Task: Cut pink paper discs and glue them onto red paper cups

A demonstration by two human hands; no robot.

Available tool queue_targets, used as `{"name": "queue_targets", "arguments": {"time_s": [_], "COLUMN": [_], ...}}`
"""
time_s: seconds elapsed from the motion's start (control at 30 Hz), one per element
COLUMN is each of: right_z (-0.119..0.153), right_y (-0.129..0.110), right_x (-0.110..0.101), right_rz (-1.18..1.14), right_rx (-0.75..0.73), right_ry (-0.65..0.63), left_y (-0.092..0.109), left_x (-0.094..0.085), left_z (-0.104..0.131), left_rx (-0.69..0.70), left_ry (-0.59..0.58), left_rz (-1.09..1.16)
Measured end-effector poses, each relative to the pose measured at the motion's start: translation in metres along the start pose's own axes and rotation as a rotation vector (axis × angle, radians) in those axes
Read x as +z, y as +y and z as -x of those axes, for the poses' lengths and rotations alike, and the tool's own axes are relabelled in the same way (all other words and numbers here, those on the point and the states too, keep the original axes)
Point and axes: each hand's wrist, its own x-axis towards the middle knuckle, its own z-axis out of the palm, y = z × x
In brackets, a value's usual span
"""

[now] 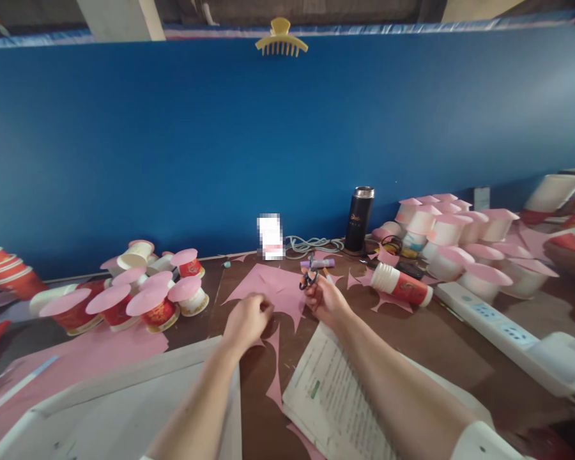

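Note:
Pink paper (268,281) with curved cut-outs lies on the brown table in front of both hands. At its lower left edge is my left hand (252,319), its fingers curled together; what they hold, if anything, is hidden. My right hand (323,299), at the paper's right edge, grips dark-handled scissors (309,276) in closed fingers. A purple marker (322,262) lies just behind the scissors. Thin pink scraps (274,367) trail over the table below the hands. Printed sheets (330,390) lie under my right forearm.
Cups with pink paper discs (153,305) stand left; more covered cups (453,230) stand right. A black flask (359,220), stacked red cups (402,284) and a power strip (493,322) are on the right. A white board (138,409) lies front left. Another person's hand (572,255) shows far right.

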Motion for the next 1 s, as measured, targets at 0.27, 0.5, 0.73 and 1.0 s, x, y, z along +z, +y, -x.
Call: {"name": "queue_targets", "arguments": {"time_s": [0.27,0.5,0.73,1.0], "right_z": [-0.003,-0.003,-0.002,0.003], "right_y": [0.004,0.004,0.002,0.003], "right_x": [0.001,-0.001,0.0,0.004], "right_rz": [0.064,0.109,0.129,0.153], "right_rx": [-0.027,-0.035,-0.063,-0.05], "right_ry": [0.028,-0.01,0.005,-0.002], "left_y": [0.023,0.007,-0.004,0.009], "left_x": [-0.001,0.017,-0.012,-0.066], "left_z": [-0.061,-0.09,-0.074,-0.001], "left_rx": [0.009,-0.055,-0.134,0.073], "left_ry": [-0.037,-0.082,0.017,-0.466], "left_rz": [-0.268,-0.234,-0.177,0.164]}}
